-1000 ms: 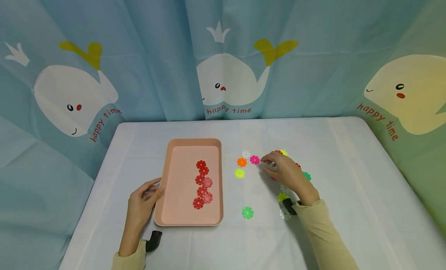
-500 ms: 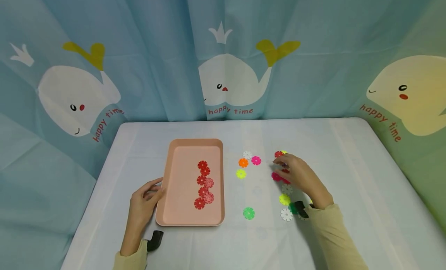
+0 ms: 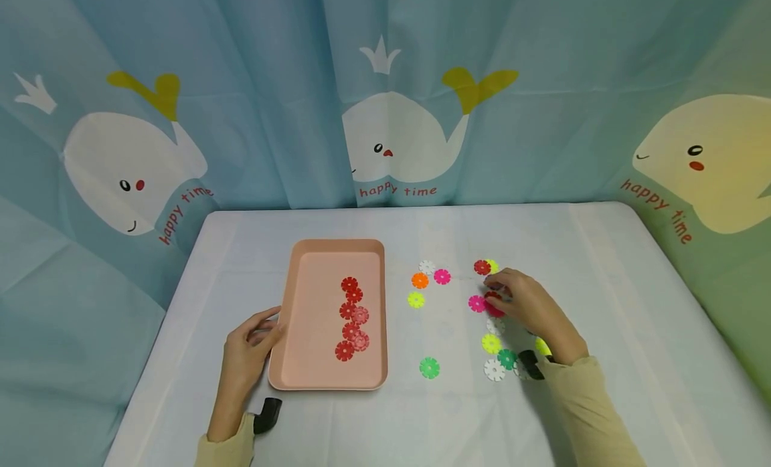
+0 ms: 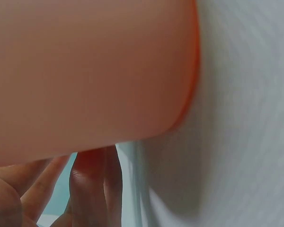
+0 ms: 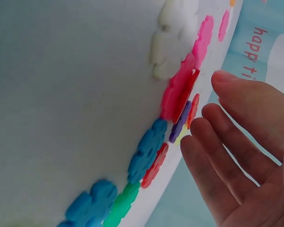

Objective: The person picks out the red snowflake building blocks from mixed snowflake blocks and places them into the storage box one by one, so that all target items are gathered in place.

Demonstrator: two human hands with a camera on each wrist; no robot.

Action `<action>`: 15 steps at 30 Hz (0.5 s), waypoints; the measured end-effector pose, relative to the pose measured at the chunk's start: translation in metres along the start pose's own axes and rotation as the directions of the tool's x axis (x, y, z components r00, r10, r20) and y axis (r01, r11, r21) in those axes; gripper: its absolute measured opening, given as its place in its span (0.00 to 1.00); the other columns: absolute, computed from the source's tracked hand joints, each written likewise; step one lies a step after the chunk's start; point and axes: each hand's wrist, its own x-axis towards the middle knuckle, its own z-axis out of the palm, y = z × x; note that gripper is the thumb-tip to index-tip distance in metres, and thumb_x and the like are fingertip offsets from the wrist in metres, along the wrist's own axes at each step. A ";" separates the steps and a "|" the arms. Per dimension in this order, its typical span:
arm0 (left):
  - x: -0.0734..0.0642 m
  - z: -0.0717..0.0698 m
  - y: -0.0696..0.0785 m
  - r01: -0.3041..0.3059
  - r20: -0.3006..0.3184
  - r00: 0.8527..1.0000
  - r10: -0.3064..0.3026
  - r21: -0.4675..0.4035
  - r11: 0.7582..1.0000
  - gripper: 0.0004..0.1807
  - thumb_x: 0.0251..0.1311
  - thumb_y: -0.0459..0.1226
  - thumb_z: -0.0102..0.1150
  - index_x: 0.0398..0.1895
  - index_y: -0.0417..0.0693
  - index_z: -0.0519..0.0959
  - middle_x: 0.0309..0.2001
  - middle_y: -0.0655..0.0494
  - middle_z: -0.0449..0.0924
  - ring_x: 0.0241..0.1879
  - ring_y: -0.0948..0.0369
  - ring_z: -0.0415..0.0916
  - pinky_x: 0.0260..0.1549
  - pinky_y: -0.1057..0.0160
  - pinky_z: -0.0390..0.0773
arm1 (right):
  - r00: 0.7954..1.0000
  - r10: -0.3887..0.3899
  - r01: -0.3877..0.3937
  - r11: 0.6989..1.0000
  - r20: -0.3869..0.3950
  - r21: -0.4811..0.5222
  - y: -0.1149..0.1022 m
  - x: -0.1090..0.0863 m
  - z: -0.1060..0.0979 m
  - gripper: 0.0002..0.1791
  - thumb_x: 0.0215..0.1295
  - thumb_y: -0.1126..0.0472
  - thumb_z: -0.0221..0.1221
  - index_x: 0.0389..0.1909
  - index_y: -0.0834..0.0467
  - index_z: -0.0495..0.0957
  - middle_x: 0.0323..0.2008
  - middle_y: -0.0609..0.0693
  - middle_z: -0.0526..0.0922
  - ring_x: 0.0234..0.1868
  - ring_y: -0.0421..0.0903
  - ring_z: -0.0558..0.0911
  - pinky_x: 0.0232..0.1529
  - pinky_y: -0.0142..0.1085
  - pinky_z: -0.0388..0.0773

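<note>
My left hand [image 3: 243, 350] holds the left rim of a pink tray [image 3: 310, 377], thumb at the rim and fingers at its side. In the left wrist view, fingertips [image 4: 87, 172] meet the tray wall [image 4: 99, 94]. Red snowflake discs [image 3: 345, 350] lie in a column inside the tray, with pinkish ones beside them. My right hand [image 3: 524, 303] hovers over loose snowflake discs, its fingers apart and holding nothing. Closest to it are a dark red disc [image 5: 187, 97], a pink one [image 5: 177, 90] and a purple one [image 5: 180, 123]. The hand partly hides several discs in the head view.
Between tray and right hand lie orange [image 3: 419, 280], magenta [image 3: 442, 276], yellow [image 3: 416, 300] and green [image 3: 430, 368] discs. A red disc [image 3: 482, 267] overlaps a yellow one at the back. Blue discs [image 5: 148, 150] appear in the right wrist view. A whale-print curtain [image 3: 271, 119] borders the white table.
My right hand has drawn back to the right from beside the magenta disc to over the dark red and pink discs, uncovering others. The left hand stays at the tray.
</note>
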 end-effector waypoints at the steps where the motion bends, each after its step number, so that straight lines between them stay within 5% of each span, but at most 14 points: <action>1: 0.000 0.000 0.000 -0.003 -0.002 1.000 0.003 -0.001 1.000 0.21 0.64 0.37 0.65 0.61 0.47 0.80 0.49 0.43 0.82 0.40 0.73 0.79 0.40 0.79 0.74 | 1.000 -0.005 0.005 1.000 0.000 -0.001 0.001 0.000 0.000 0.16 0.55 0.67 0.71 0.44 0.66 0.83 0.39 0.56 0.83 0.39 0.52 0.79 0.44 0.49 0.81; 15: -0.001 0.000 0.002 -0.018 -0.006 1.000 0.018 -0.010 1.000 0.20 0.63 0.35 0.65 0.60 0.45 0.80 0.47 0.42 0.82 0.39 0.73 0.80 0.40 0.80 0.75 | 0.999 0.031 -0.031 0.999 0.024 0.021 0.006 -0.002 0.003 0.18 0.53 0.67 0.73 0.44 0.66 0.83 0.39 0.56 0.83 0.40 0.52 0.81 0.45 0.49 0.83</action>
